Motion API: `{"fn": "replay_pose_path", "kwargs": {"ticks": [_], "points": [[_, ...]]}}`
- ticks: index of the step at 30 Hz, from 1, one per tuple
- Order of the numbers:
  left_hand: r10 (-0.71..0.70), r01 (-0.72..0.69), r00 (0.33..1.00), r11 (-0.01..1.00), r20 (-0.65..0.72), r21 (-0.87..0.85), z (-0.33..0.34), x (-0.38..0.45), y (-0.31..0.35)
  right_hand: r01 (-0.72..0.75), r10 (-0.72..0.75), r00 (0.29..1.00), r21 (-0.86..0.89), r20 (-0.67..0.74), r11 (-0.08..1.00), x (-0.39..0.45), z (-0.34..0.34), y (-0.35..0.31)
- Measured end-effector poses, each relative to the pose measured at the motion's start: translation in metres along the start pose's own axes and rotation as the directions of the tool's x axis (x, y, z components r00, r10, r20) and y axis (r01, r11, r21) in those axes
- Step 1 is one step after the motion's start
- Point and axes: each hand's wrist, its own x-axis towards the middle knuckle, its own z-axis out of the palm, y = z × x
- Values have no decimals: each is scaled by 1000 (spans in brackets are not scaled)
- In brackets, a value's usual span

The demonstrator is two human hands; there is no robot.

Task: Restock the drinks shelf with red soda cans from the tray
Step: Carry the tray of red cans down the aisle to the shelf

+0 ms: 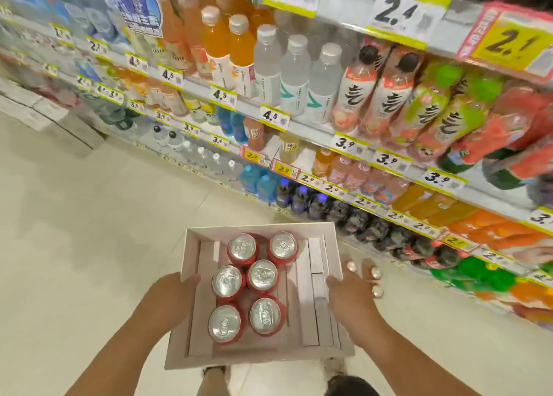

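A white slatted tray [317, 264] is carried at waist height in front of me. Several red soda cans [242, 247] with silver tops stand upright in its left half; the right half holds none. My left hand [176, 285] grips the tray's left rim, thumb inside the wall. My right hand [348, 288] grips the right rim, fingers wrapped over the outside. The drinks shelf [329, 138] runs diagonally from the upper left to the right edge, just beyond the tray.
The shelves hold bottles of water, juice and tea behind yellow price tags [275, 115]. Dark cola bottles [374, 228] and green and orange bottles fill the bottom row near the tray. Pale floor [89, 231] lies to the left, with white cartons [36, 108] stacked far left.
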Motion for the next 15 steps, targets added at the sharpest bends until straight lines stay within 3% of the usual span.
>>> {"fn": "replay_pose_path", "kwargs": {"ticks": [8,15], "points": [[119,-133,989,978,92,162,19,143,-7,-178,197,972,146,-128,973,62,79,26],[216,-246,965,940,146,235,104,243,6,-208,233,961,164,-151,964,146,107,91]]}}
